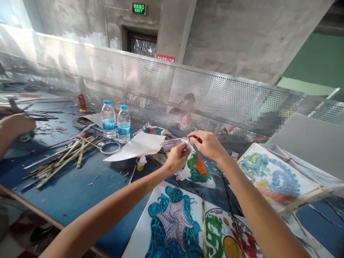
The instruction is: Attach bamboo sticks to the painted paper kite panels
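Center frame: our left hand [176,157] & right hand [208,143] both pinch the painted paper piece [197,170], lifted just above the blue table [72,186]. Two water bottles [116,122] stand left of center; bamboo strips [61,157] further left.

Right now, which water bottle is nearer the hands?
The right-hand bottle, beside the white paper sheet; the other bottle stands farther left, away from both hands.

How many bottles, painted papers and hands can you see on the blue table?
Water bottles with blue caps: 2 (left bottle, right bottle)
Painted papers: 4 (small one held by the left hand and right hand, blue one, dragon one, framed one)
Hands: 3, counting a co-worker's hand
Total: 9
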